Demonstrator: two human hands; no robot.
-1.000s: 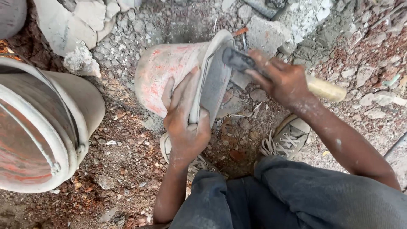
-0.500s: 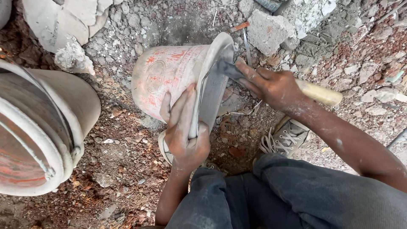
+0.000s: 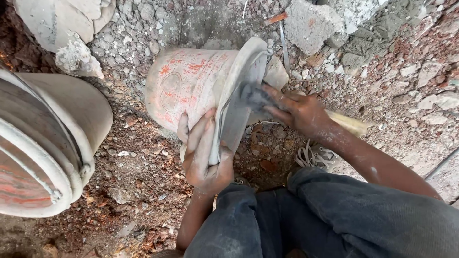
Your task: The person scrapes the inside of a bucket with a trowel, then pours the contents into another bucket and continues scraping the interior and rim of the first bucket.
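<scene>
A dusty white bucket (image 3: 191,86) with red marks lies on its side on the rubble, its mouth toward me. My left hand (image 3: 203,155) grips the lower rim of the bucket, fingers on the outside, thumb inside. My right hand (image 3: 299,112) holds a tool with a pale wooden handle (image 3: 349,125); its dark metal head (image 3: 253,95) is blurred and sits at the bucket's mouth, just inside the rim.
A second, larger bucket (image 3: 43,148) lies at the left edge. Broken concrete blocks (image 3: 311,21) and chunks (image 3: 76,57) lie at the top. Red and grey rubble covers the ground. My knees in dark trousers (image 3: 334,220) and a shoe (image 3: 315,157) are below.
The tool head has moved down from the rim's upper part into the bucket's mouth. The view has shifted, so the bucket sits lower in the frame. My left hand keeps its grip.
</scene>
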